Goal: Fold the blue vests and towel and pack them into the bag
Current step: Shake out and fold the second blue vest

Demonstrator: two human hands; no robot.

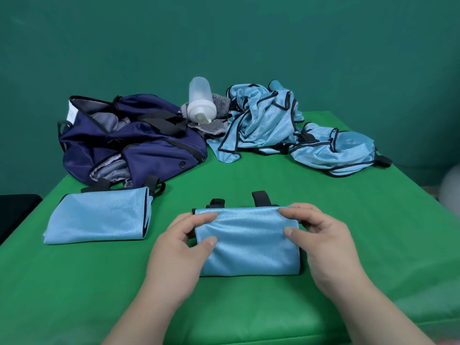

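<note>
Folded vest (249,242) lies crosswise between our fingers (207,216), left hand (174,247) and right hand (321,245) each pinching an end; bag (139,148) beyond left fingers.

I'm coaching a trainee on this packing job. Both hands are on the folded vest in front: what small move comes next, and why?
Probably lift the front vest and stack it on the folded vest at left: the left hand and right hand pinch its ends, and it looks fully folded.
</note>
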